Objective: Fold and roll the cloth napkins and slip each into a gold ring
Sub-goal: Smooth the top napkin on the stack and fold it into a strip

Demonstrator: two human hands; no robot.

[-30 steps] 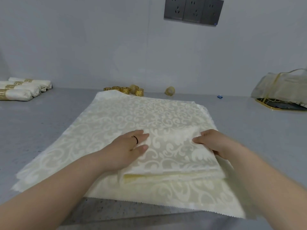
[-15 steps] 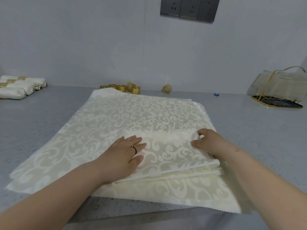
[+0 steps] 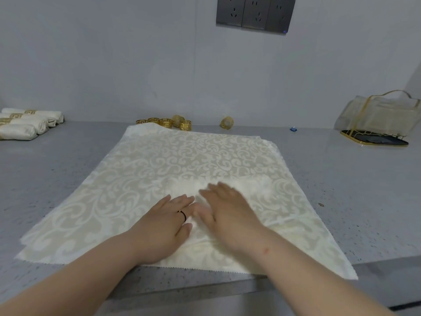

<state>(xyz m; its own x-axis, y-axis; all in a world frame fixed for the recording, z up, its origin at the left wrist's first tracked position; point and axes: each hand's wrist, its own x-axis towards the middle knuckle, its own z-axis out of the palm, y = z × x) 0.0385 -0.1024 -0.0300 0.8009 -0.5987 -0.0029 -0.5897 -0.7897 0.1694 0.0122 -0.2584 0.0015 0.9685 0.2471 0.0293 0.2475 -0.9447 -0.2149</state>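
Observation:
A folded cream damask napkin [image 3: 262,197] lies on top of a stack of flat napkins [image 3: 182,156] spread on the grey counter. My left hand [image 3: 164,224], wearing a dark ring, presses flat on the folded napkin's left part. My right hand [image 3: 225,210] lies flat on its middle with fingers straight, slightly blurred. The two hands sit side by side, nearly touching. Several gold rings [image 3: 168,122] stand in a cluster behind the stack, and one more gold ring [image 3: 227,122] lies apart to the right.
Three rolled napkins in gold rings [image 3: 25,123] rest at the far left. A sheer gold-trimmed bag on a black tray [image 3: 376,124] stands at the far right. A small blue object [image 3: 293,128] lies near the wall. The counter's front edge [image 3: 205,286] is close.
My right hand has let go of the napkin's right edge and slid left to the middle, now flat beside my left hand. The left hand has barely moved.

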